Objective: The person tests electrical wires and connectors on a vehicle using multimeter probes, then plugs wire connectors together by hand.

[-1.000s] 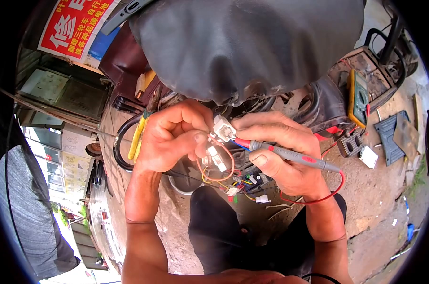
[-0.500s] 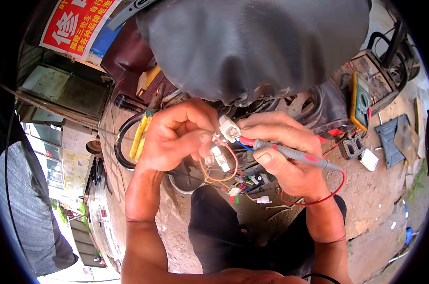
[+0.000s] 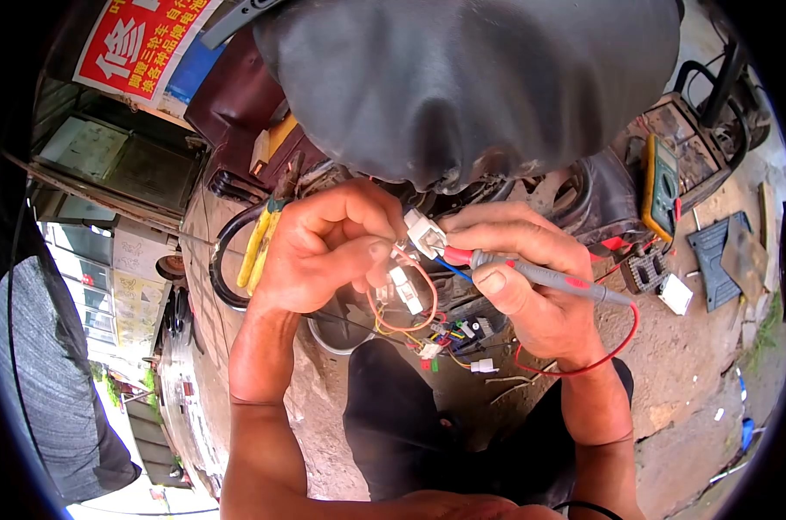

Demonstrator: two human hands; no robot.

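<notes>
My right hand (image 3: 532, 277) is closed around a grey-and-red multimeter probe (image 3: 545, 276). Its red tip end points at a white plug connector (image 3: 425, 232) between my hands; whether the metal tip is inside cannot be made out. My right fingertips lie close beside that connector. My left hand (image 3: 332, 247) pinches a thin orange-pink wire (image 3: 432, 290) near the connector, and my fingers partly hide the grip. A second white connector (image 3: 406, 290) hangs just below those fingers. A blue wire (image 3: 455, 269) runs under the probe, whose red lead (image 3: 633, 334) loops below my right wrist.
A black seat (image 3: 471, 87) overhangs my hands. Yellow-handled pliers (image 3: 259, 247) stand at the left. A yellow-edged multimeter (image 3: 662, 186) rests at the right. Below are a bundle of wires with connectors (image 3: 462, 334) and a bowl (image 3: 341, 329).
The upper white connector and the probe have shifted slightly to the right. My right thumb has moved a little along the probe. My left hand stays almost still.
</notes>
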